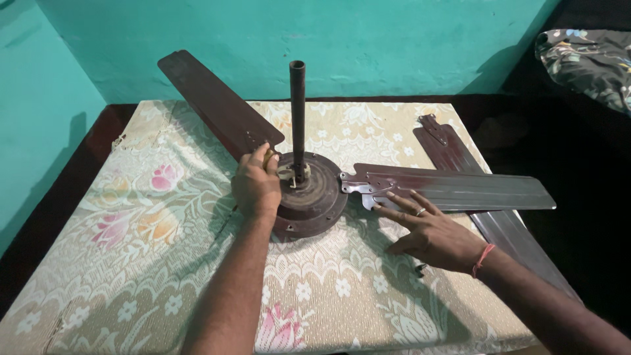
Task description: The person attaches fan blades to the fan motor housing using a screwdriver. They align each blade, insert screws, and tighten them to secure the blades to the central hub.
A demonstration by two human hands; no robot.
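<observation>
**Ceiling fan laid out on a cloth-covered counter**

Underneath everything lies a counter [98, 141] of dark wood, draped with a cream cloth [131, 263] printed with pink and orange flowers and lacy white leaves. Turquoise painted walls [394, 39] close in behind and on the left, meeting in a corner. To the far right, in deep shadow, a dark floral fabric [588, 59] is bunched up.

A loose fan blade [480, 190], dark brown with a metal bracket at its top end, lies along the counter's right edge and runs off toward the near right; the attached blade crosses over it and hides its middle. A small dark object sits on the cloth just under the right wrist, too small to identify.

The ceiling fan motor [309, 197] rests near the middle of the counter, a round brown housing with its downrod [298, 112] standing upright. One brown blade [217, 105] reaches from it toward the back left; another blade [460, 187] stretches right, joined by a bright metal bracket [358, 185].

The left hand [255, 187] is clenched around a small yellowish handle at the housing's left rim, beside the back-left blade's root. The right hand [430, 230], grasping nothing, lies with fingers spread, fingertips touching the right blade near its bracket; it wears a ring and a red wrist thread.
</observation>
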